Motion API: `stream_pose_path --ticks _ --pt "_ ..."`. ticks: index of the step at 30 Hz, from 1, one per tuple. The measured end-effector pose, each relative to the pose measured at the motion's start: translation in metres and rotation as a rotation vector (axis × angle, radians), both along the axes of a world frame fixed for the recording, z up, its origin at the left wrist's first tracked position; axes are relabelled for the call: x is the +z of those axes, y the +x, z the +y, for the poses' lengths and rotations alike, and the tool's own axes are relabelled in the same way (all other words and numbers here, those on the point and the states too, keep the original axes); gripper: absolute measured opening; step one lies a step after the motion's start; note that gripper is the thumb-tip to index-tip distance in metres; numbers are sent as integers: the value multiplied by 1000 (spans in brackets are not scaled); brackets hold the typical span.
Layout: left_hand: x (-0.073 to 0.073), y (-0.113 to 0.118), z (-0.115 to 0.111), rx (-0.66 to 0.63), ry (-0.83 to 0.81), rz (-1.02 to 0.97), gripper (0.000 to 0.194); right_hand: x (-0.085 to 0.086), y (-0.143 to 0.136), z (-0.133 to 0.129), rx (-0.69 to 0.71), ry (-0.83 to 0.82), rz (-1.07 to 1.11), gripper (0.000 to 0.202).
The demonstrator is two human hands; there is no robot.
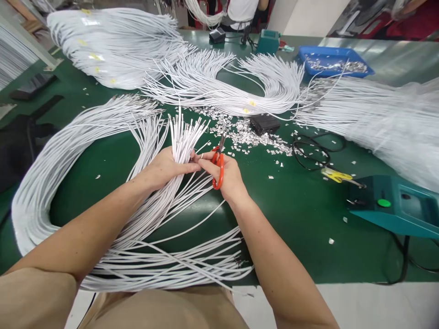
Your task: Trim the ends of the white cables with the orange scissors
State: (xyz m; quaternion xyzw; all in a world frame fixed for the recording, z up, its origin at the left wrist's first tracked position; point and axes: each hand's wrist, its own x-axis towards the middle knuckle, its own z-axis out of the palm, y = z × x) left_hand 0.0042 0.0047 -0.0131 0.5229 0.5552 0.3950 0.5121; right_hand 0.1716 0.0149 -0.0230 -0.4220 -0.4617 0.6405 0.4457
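My left hand (166,169) is wrapped round an upright bunch of white cables (183,137), whose cut ends fan out above the fingers. Red-handled scissors (219,169) hang in my right hand (228,176), blades pointing away from me. The thumb and fingertips of that hand meet the left fingertips at the bunch's right side; whether they pinch a wire there is too small to tell. More white cables (34,196) curve round to the left, and loose ends (206,260) lie near the front edge.
Small silvery scraps (240,132) litter the green table (291,196) around a black block (265,123). Cable bundles (113,45) line the back. A blue tray (336,59), yellow pliers (336,175) and a teal machine (394,203) are at right. A person (242,11) is beyond the table.
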Motion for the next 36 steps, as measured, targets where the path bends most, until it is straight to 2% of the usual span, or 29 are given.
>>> stream_pose_path --ticks 2,4,6,8,15,22,30,33,36 --pt "1 0 0 17 12 5 32 -1 4 2 -19 94 -177 24" --pt "2 0 0 24 15 -1 31 -3 10 5 -31 206 -468 23" --pt "2 0 0 35 11 -13 32 -6 15 7 1 296 -769 21" --pt "2 0 0 52 14 0 33 -9 17 8 59 376 -966 18" --pt "3 1 0 52 54 134 30 -5 16 5 156 531 -1181 23" --pt "4 1 0 48 84 216 30 -4 17 5 209 546 -1261 25" --pt "1 1 1 28 30 45 31 -11 17 5 186 560 -1202 26" --pt "3 1 0 51 59 143 30 -11 19 8 136 484 -1050 19" --pt "5 2 0 64 69 231 30 -6 17 9 30 296 -677 17"
